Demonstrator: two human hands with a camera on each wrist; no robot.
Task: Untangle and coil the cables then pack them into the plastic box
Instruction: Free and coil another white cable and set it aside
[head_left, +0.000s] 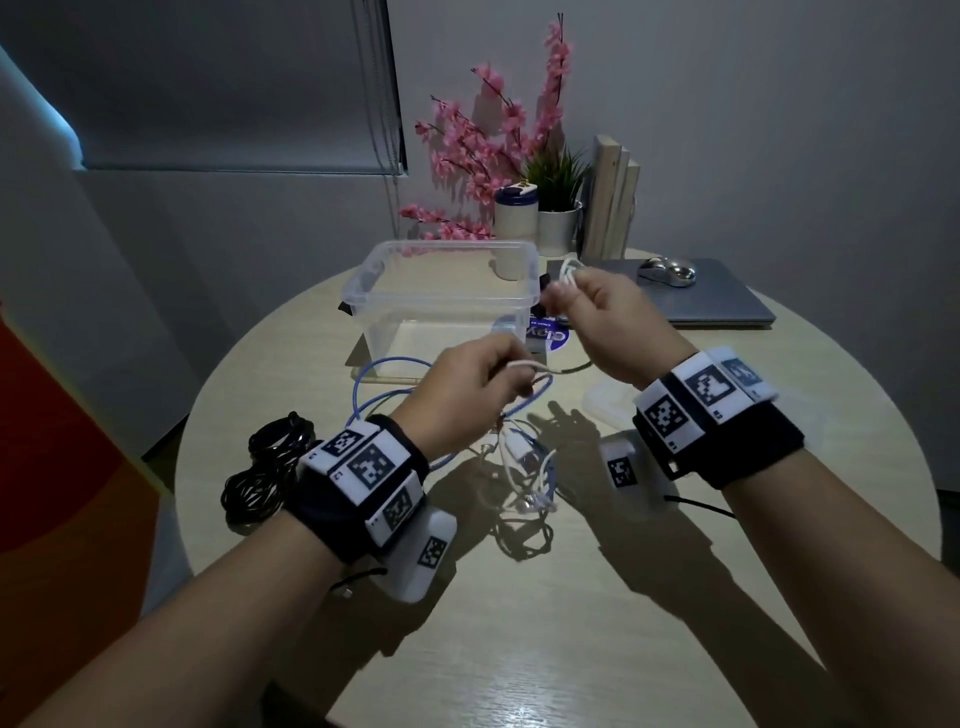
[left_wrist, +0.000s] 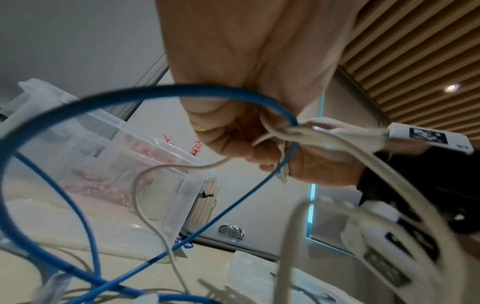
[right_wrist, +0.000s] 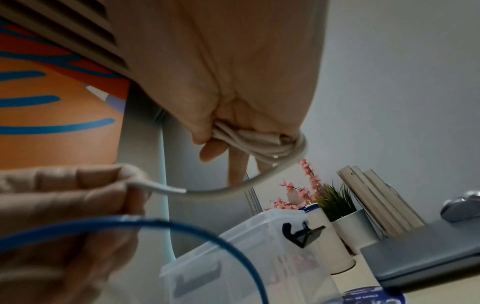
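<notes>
My right hand (head_left: 582, 301) holds a small coil of white cable (right_wrist: 257, 142) pinched between thumb and fingers, raised beside the clear plastic box (head_left: 447, 306). My left hand (head_left: 483, 384) pinches the free end of the same white cable (head_left: 524, 366) by its plug (right_wrist: 155, 188), lower and to the left. A blue cable (head_left: 384, 395) loops under the left hand (left_wrist: 233, 127) and across the table. More white cables (head_left: 524, 467) lie tangled below the hands. A black cable bundle (head_left: 265, 467) sits at the table's left edge.
The box's clear lid (head_left: 608, 405) lies on the round wooden table (head_left: 519, 623) under my right wrist. Behind are a grey laptop (head_left: 711, 301) with a silver mouse (head_left: 667, 271), books (head_left: 610, 197), a potted plant (head_left: 558, 208), pink flowers (head_left: 488, 140) and a white canister (head_left: 514, 213).
</notes>
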